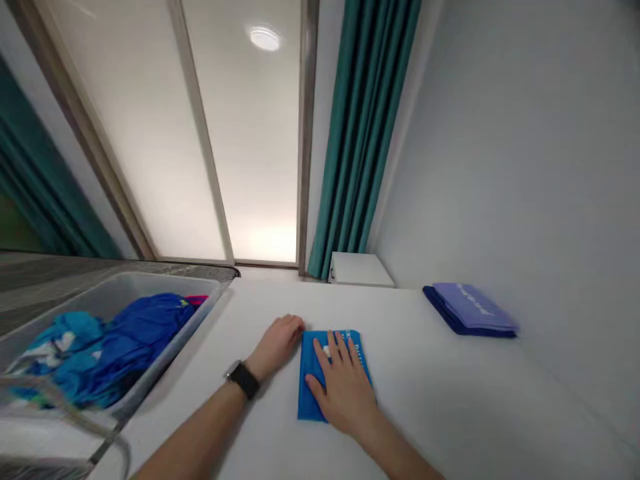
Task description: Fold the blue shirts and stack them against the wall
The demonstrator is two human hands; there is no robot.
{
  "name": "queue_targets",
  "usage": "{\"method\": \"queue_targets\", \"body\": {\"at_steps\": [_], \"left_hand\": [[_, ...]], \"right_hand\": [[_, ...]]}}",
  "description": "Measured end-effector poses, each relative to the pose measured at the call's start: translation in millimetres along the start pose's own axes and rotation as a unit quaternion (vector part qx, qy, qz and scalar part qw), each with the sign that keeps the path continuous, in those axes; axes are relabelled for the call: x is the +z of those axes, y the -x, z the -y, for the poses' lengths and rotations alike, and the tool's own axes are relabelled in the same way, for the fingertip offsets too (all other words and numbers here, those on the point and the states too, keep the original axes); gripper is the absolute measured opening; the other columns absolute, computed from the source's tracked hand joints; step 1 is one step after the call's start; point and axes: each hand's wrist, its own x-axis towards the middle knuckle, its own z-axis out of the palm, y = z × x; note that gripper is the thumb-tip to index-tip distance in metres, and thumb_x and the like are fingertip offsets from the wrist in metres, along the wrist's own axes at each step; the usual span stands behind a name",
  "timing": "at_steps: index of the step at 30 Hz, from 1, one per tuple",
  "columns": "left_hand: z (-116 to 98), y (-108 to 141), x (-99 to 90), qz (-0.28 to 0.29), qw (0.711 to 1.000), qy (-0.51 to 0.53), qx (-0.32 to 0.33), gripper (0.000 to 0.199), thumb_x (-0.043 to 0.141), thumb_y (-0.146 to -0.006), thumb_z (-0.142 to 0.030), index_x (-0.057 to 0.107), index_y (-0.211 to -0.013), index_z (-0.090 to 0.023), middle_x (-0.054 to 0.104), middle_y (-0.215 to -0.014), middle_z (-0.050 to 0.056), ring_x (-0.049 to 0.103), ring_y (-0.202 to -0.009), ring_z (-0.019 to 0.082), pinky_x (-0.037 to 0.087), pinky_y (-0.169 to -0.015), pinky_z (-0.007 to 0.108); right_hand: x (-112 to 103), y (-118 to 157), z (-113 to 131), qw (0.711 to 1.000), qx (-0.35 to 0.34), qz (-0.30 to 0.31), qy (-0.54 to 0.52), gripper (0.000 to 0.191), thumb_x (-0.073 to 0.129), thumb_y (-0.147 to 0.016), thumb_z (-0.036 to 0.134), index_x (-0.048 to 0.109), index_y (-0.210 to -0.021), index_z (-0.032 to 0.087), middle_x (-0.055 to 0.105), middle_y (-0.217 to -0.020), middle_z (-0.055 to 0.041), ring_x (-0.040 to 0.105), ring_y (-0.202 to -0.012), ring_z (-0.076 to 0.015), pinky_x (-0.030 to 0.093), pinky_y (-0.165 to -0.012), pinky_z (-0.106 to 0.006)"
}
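A blue cloth (308, 383), folded into a flat rectangle with white lettering near its far edge, lies on the white table (400, 407). My right hand (345, 383) rests flat on it with the fingers spread. My left hand (280, 340), with a black watch on the wrist, is at the cloth's far left corner. Its fingers are curled together, and whether they pinch the corner is too small to tell.
At the left, a grey bin (200, 320) holds crumpled blue clothes (145, 333). Folded purple and navy cloths (470, 307) lie at the right, by the wall. A white cabinet (360, 269) stands beyond the table.
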Motion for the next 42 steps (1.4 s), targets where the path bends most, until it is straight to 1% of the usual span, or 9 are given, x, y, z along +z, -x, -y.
{"method": "queue_targets", "body": {"at_steps": [4, 10, 16, 20, 24, 29, 33, 37, 42], "left_hand": [[-20, 6, -14.1, -0.027, 0.999, 0.030, 0.028, 0.033, 0.036, -0.096, -0.020, 0.056, -0.122, -0.017, 0.064, -0.120, 0.009, 0.056, -0.112, 0.021, 0.045, -0.098, 0.040], [-34, 24, -2.9, 0.069, 0.991, 0.011, 0.117, 0.048, 0.032, -0.100, -0.031, 0.034, -0.147, -0.019, 0.044, -0.148, 0.009, 0.040, -0.136, 0.020, 0.037, -0.111, 0.041], [-30, 28, 2.2, 0.089, 0.990, -0.024, 0.102, 0.050, 0.027, -0.102, -0.034, 0.030, -0.149, -0.019, 0.034, -0.153, 0.008, 0.029, -0.142, 0.021, 0.033, -0.114, 0.043], [-35, 27, -3.1, 0.114, 0.988, -0.040, 0.092, 0.051, 0.024, -0.102, -0.036, 0.027, -0.150, -0.020, 0.032, -0.154, 0.007, 0.026, -0.143, 0.022, 0.030, -0.114, 0.044], [-37, 26, -6.0, 0.127, 0.987, -0.042, 0.093, 0.053, 0.027, -0.102, -0.041, 0.026, -0.151, -0.022, 0.031, -0.155, 0.007, 0.024, -0.144, 0.024, 0.029, -0.114, 0.046], [-29, 21, -2.5, 0.124, 0.987, -0.042, 0.091, 0.054, 0.025, -0.101, -0.045, 0.025, -0.151, -0.023, 0.030, -0.156, 0.005, 0.023, -0.144, 0.024, 0.026, -0.115, 0.047], [-18, 9, 1.8, 0.099, 0.992, -0.039, 0.062, 0.052, 0.025, -0.101, -0.044, 0.034, -0.147, -0.022, 0.035, -0.153, 0.006, 0.027, -0.143, 0.024, 0.028, -0.115, 0.047], [-7, 0, 3.9, 0.067, 0.996, -0.029, 0.051, 0.049, 0.024, -0.102, -0.041, 0.044, -0.142, -0.021, 0.041, -0.150, 0.008, 0.037, -0.138, 0.021, 0.032, -0.113, 0.043], [-9, 1, 0.7, 0.050, 0.998, -0.026, 0.024, 0.049, 0.024, -0.102, -0.040, 0.039, -0.145, -0.021, 0.037, -0.152, 0.008, 0.031, -0.141, 0.021, 0.027, -0.116, 0.048]], "right_hand": [[0, -3, 1, 1.000, 0.000, 0.004, 0.005, 0.064, 0.020, -0.098, 0.056, 0.028, -0.150, 0.022, 0.020, -0.157, -0.0107, 0.013, -0.145, -0.0302, 0.011, -0.117, -0.054], [2, -4, 2, 1.000, 0.006, -0.009, 0.023, 0.060, 0.021, -0.100, 0.046, 0.029, -0.150, 0.015, 0.021, -0.157, -0.0088, 0.014, -0.146, -0.0281, 0.011, -0.118, -0.051], [3, 2, -15, 0.998, 0.049, -0.024, 0.034, 0.068, 0.026, -0.097, 0.054, 0.034, -0.147, 0.008, 0.025, -0.155, -0.0141, 0.017, -0.145, -0.0291, 0.012, -0.118, -0.050], [7, 10, -28, 0.997, 0.067, -0.032, 0.032, 0.072, 0.030, -0.095, 0.057, 0.033, -0.148, 0.009, 0.019, -0.157, -0.0130, 0.016, -0.145, -0.0301, 0.021, -0.116, -0.047], [14, 12, -31, 0.997, 0.063, -0.044, 0.024, 0.071, 0.028, -0.096, 0.056, 0.032, -0.148, 0.008, 0.018, -0.157, -0.0125, 0.014, -0.145, -0.0300, 0.025, -0.116, -0.044], [17, 0, -33, 0.996, 0.058, -0.064, 0.021, 0.069, 0.029, -0.096, 0.053, 0.037, -0.145, 0.006, 0.023, -0.156, -0.0141, 0.015, -0.145, -0.0306, 0.024, -0.117, -0.044], [16, -19, -37, 0.998, 0.035, -0.057, 0.004, 0.068, 0.032, -0.096, 0.050, 0.037, -0.145, 0.003, 0.025, -0.155, -0.0162, 0.015, -0.145, -0.0319, 0.022, -0.117, -0.047], [15, -31, -45, 0.997, 0.030, -0.062, -0.046, 0.064, 0.032, -0.096, 0.047, 0.037, -0.145, 0.006, 0.024, -0.156, -0.0140, 0.014, -0.145, -0.0302, 0.020, -0.117, -0.049], [8, -27, -76, 0.973, 0.062, -0.012, -0.221, 0.063, 0.020, -0.098, 0.049, 0.035, -0.147, 0.013, 0.024, -0.157, -0.0069, 0.019, -0.145, -0.0207, 0.017, -0.119, -0.042]]}}
